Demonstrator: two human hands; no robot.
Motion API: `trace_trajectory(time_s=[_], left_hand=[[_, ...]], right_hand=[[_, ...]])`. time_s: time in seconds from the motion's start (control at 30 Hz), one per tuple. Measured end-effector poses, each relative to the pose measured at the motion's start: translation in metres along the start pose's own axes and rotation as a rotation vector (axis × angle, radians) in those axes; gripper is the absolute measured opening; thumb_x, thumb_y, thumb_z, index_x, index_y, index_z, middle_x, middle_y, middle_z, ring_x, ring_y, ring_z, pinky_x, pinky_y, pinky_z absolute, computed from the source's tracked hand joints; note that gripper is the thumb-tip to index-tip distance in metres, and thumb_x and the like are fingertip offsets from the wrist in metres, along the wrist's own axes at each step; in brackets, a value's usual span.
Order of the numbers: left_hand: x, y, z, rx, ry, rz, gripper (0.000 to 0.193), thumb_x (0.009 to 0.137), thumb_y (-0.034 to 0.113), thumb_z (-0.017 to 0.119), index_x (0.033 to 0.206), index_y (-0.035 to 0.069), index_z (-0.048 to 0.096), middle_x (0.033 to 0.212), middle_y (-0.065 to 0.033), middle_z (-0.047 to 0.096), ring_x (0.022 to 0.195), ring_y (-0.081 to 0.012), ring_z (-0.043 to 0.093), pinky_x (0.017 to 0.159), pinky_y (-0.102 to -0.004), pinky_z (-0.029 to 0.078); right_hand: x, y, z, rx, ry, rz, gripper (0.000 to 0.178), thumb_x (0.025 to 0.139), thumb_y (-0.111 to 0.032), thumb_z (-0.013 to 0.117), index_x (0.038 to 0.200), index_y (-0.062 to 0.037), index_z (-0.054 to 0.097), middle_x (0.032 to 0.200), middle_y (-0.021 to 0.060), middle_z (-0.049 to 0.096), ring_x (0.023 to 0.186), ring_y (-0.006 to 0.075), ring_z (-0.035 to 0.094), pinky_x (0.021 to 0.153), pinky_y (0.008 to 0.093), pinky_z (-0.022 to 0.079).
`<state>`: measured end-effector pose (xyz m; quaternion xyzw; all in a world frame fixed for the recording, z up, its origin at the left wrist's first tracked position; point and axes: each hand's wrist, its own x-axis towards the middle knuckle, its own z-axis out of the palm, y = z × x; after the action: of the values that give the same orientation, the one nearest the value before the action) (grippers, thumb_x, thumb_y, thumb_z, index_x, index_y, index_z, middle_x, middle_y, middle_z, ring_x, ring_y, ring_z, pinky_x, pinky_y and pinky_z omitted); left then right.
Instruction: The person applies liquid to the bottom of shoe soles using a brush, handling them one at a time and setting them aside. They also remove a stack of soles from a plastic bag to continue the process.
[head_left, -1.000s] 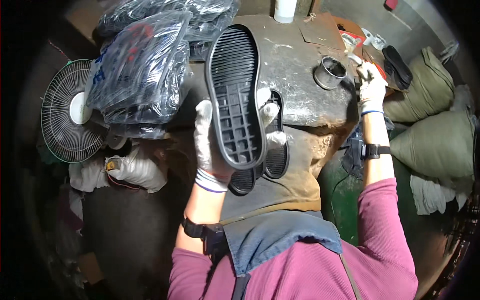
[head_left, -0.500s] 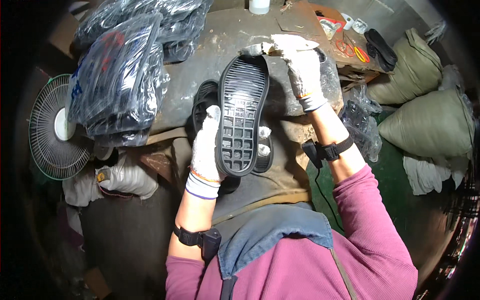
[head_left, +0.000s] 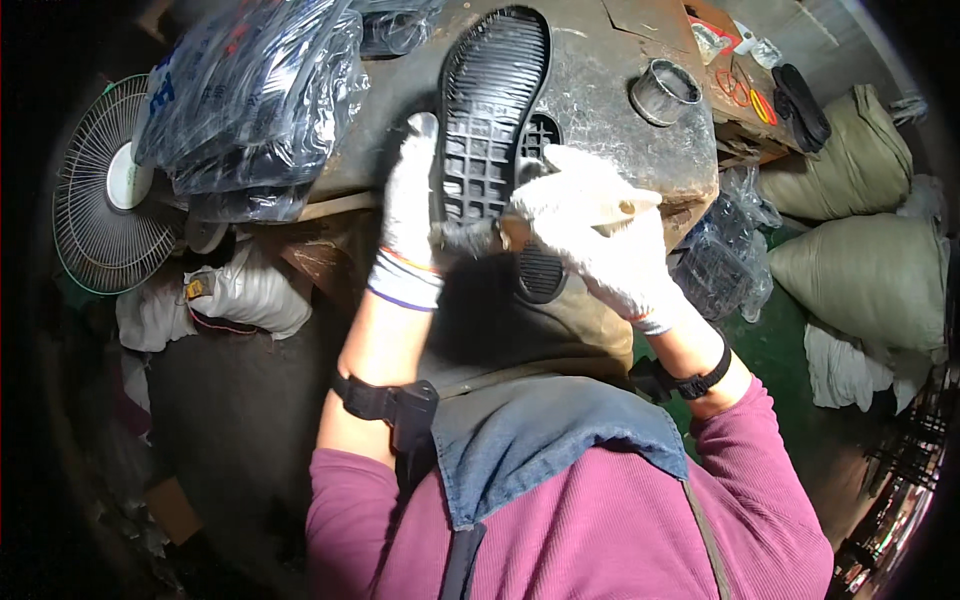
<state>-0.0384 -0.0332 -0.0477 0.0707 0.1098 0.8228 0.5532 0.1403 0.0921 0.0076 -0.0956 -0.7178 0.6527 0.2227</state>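
My left hand [head_left: 411, 195], in a white glove, is closed on the near left side of a black rubber shoe sole [head_left: 487, 135]. The sole is tilted up, its ridged and gridded face toward me. A flat brush [head_left: 470, 238] lies against the sole's near end. My right hand [head_left: 590, 220], also gloved, is closed round the brush's handle. Partly hidden behind the held sole and my right hand, another black sole [head_left: 541, 270] shows. A round can [head_left: 665, 92] stands on the worktable [head_left: 590, 75], beyond my right hand.
Plastic-wrapped black soles [head_left: 255, 105] are piled at the table's left, beside a fan [head_left: 127, 178]. Orange-handled scissors [head_left: 762, 107] and a dark sole [head_left: 800, 108] lie at the far right. Stuffed green sacks [head_left: 865, 265] and clear plastic bags [head_left: 725, 255] stand right of the table.
The brush in my right hand has moved from the sole's far end to its near end. The held sole is farther up in view, and the can now shows in full.
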Motion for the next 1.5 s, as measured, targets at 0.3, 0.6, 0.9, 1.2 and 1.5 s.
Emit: trace_trajectory(time_s=[0.3,0.6,0.9,1.2,1.5], left_hand=[[-0.017,0.036,0.010,1.698,0.163,0.288,0.059,0.112,0.045,0.036,0.144,-0.003,0.050,0.134,-0.0204,0.066,0.116,-0.0309,0.070,0.098,-0.0431,0.060],[-0.032,0.021,0.032,1.455,-0.055,-0.051,0.071,0.112,0.054,0.030,0.154,-0.002,0.040,0.144,-0.0316,0.055,0.123,-0.0558,0.060,0.099,-0.0683,0.054],[-0.040,-0.003,0.019,0.343,0.213,-0.248,0.071,0.112,0.054,0.026,0.143,-0.005,0.052,0.117,-0.0232,0.073,0.096,-0.0347,0.076,0.083,-0.0491,0.065],[-0.046,-0.020,0.009,0.007,0.135,-0.187,0.075,0.109,0.056,0.040,0.158,0.000,0.035,0.155,-0.0261,0.047,0.118,-0.0488,0.064,0.088,-0.0625,0.057],[-0.044,-0.026,0.010,-0.182,0.039,-0.226,0.074,0.108,0.054,0.042,0.159,0.001,0.035,0.156,-0.0250,0.046,0.120,-0.0472,0.063,0.094,-0.0632,0.054]], right_hand=[[0.017,-0.002,-0.025,-0.470,0.100,-0.346,0.019,0.084,-0.014,0.084,0.102,-0.0122,0.081,0.101,-0.0003,0.080,0.102,0.0166,0.072,0.110,0.0382,0.044],[0.071,0.020,-0.086,-0.685,0.404,-0.421,0.019,0.088,-0.020,0.082,0.101,-0.0073,0.079,0.095,0.0066,0.077,0.085,0.0193,0.074,0.081,0.0312,0.057],[0.083,0.000,-0.083,-1.095,0.142,-0.581,0.012,0.080,-0.021,0.084,0.090,-0.0189,0.079,0.088,0.0019,0.076,0.086,0.0273,0.070,0.088,0.0382,0.055],[0.117,-0.018,-0.061,-1.087,0.106,-0.797,0.014,0.084,-0.015,0.081,0.097,-0.0102,0.079,0.096,0.0067,0.077,0.089,0.0260,0.072,0.085,0.0362,0.056],[0.098,0.049,-0.061,-0.811,0.376,-0.570,0.015,0.085,-0.023,0.080,0.098,-0.0158,0.079,0.086,0.0063,0.073,0.077,0.0279,0.069,0.075,0.0369,0.056]])
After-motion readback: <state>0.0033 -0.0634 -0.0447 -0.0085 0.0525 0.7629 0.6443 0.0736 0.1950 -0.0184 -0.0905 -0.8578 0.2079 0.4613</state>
